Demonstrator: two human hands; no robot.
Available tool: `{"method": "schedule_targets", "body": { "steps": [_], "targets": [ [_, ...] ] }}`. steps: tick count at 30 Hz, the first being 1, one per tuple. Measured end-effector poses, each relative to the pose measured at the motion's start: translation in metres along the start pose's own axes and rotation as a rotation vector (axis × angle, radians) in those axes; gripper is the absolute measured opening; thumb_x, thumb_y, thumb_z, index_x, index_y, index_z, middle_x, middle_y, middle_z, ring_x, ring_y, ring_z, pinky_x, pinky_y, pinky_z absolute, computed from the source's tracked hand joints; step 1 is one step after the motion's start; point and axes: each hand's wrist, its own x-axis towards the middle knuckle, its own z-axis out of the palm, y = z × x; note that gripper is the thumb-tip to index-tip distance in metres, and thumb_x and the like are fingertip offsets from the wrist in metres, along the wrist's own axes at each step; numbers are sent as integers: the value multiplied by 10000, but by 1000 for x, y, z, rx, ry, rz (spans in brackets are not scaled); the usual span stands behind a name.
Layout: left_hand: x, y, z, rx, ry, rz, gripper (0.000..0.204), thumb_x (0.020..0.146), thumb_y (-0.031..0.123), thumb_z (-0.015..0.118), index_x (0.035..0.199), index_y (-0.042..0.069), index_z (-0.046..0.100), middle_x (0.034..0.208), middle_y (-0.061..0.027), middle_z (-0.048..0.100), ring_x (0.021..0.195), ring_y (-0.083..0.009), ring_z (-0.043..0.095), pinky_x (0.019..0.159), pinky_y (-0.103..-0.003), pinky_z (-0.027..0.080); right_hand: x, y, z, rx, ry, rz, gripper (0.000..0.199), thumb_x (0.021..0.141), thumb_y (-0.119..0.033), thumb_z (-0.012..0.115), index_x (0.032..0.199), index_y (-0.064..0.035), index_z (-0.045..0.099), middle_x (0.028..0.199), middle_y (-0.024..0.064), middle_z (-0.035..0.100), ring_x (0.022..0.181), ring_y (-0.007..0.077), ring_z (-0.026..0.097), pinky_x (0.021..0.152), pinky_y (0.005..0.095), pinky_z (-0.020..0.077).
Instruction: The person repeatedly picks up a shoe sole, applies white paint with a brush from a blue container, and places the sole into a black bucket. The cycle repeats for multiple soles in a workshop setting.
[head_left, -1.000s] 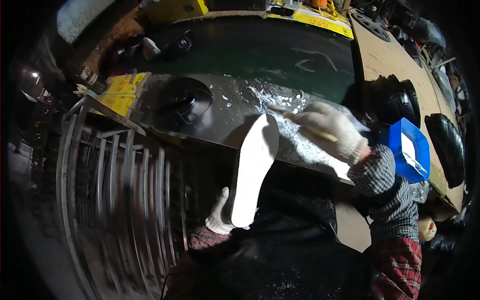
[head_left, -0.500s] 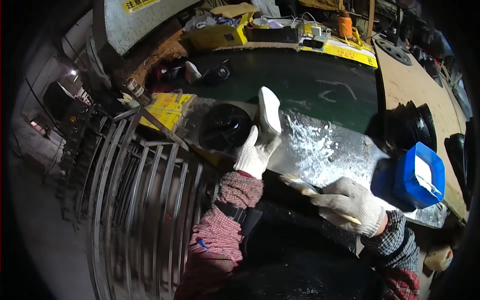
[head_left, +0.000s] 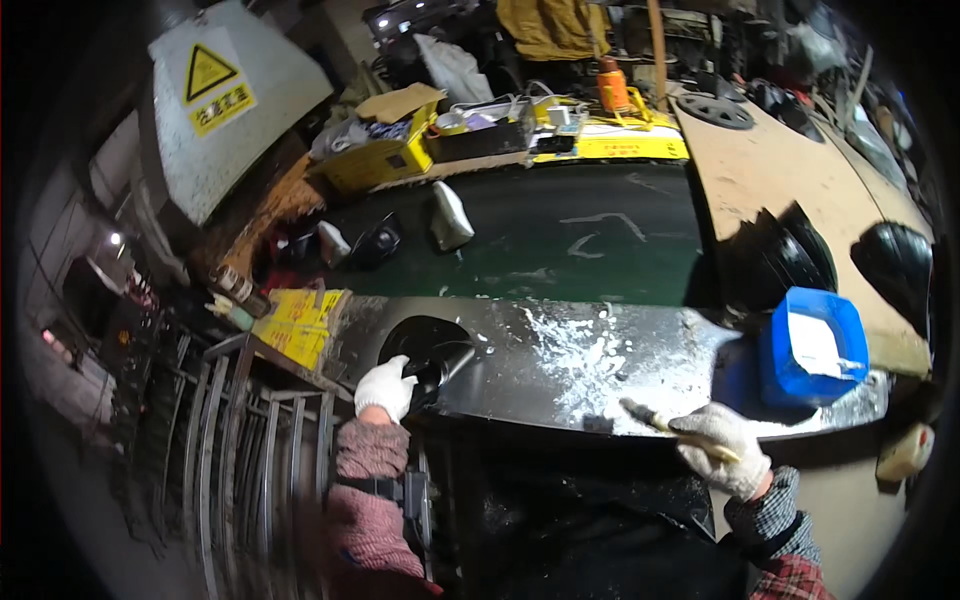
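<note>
My left hand [head_left: 387,390], in a white knit glove, is at the near edge of a glossy black shoe upper [head_left: 430,345] on the metal ledge. Its fingers close on that edge, partly hidden. A brush [head_left: 645,412] with pale residue on its head is gripped in my gloved right hand [head_left: 722,448], over the ledge's near edge. White smears [head_left: 580,360] cover the metal between my hands. To the right of the smears stands a blue tub [head_left: 815,350] holding white paste. On the green belt lies a shoe-shaped piece [head_left: 451,218] with a white face.
More dark shoe pieces [head_left: 376,242] lie at the belt's left end. Stacked black uppers [head_left: 780,260] rest on the board at right. Yellow boxes [head_left: 380,165] line the far edge. A metal rack [head_left: 240,450] stands at lower left, and a machine cover [head_left: 235,100] rises above.
The white-faced shoe piece has left my left hand and now lies on the belt. That hand has moved left and down to the black upper. My view has shifted; the right hand keeps the brush.
</note>
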Motion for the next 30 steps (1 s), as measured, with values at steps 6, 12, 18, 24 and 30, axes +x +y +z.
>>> {"method": "schedule_targets", "body": {
  "steps": [6,12,18,24,30],
  "targets": [
    [-73,28,37,-1322,314,11,359,962,340,639,1092,7,669,860,-121,713,709,-269,682,665,-429,546,-35,26,-126,-142,826,112,214,1004,-92,591,1159,30,673,996,114,690,804,142,657,700,288,526],
    [-134,127,46,-1892,-102,255,510,938,137,677,1398,46,475,1296,-142,552,1098,-304,543,887,-429,507,-34,58,-185,-482,559,483,275,925,-313,733,930,-38,731,703,85,667,650,125,619,616,291,504],
    [-145,145,98,-2064,-288,519,673,920,-4,605,1533,44,333,1518,-158,426,1395,-336,428,1177,-504,357,-85,28,-176,-532,743,226,120,931,-88,712,995,12,694,846,39,681,763,86,595,702,232,488],
    [-178,149,119,-1943,-186,203,676,897,-162,495,1530,36,363,1510,-132,462,1381,-289,462,1181,-459,357,-80,-5,-105,-449,743,106,88,890,18,605,902,-2,690,714,82,647,622,173,612,598,298,487],
    [-184,158,114,-1433,15,513,563,903,-111,542,1450,0,471,1442,-137,536,1323,-265,514,1147,-384,372,39,-28,3,92,217,-379,247,948,-215,676,1070,-2,700,874,124,699,734,283,682,695,400,560]
  ]
}}
